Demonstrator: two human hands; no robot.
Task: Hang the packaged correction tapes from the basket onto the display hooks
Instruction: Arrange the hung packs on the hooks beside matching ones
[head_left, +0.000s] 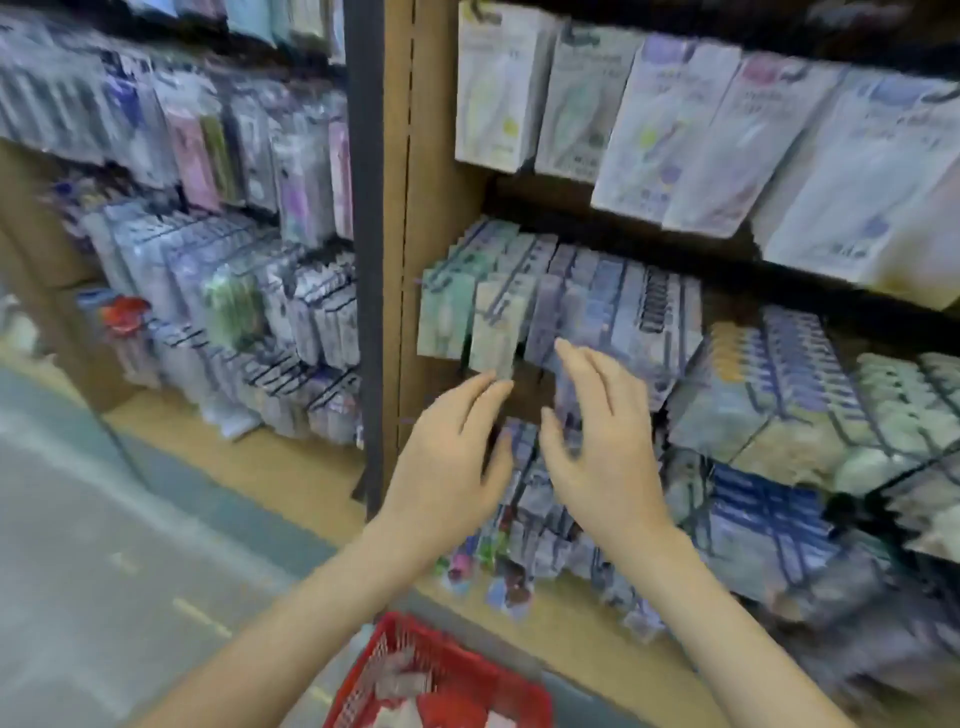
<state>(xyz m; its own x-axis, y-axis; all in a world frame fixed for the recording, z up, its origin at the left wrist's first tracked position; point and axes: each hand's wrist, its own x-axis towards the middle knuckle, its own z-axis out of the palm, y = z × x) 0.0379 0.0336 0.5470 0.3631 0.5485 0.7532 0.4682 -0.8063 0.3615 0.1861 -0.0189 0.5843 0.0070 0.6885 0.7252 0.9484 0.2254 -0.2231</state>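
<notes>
Though close, correction tape labels (493, 332) illegible

Stationery shop, hung packets (493, 322), red basket (452, 675)

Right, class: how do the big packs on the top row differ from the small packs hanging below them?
The top-row packs are larger and mostly white; the small packs are narrow, green and purple. The top-row packs overlap sideways; the small packs queue front to back. Both hang in rows.
</notes>
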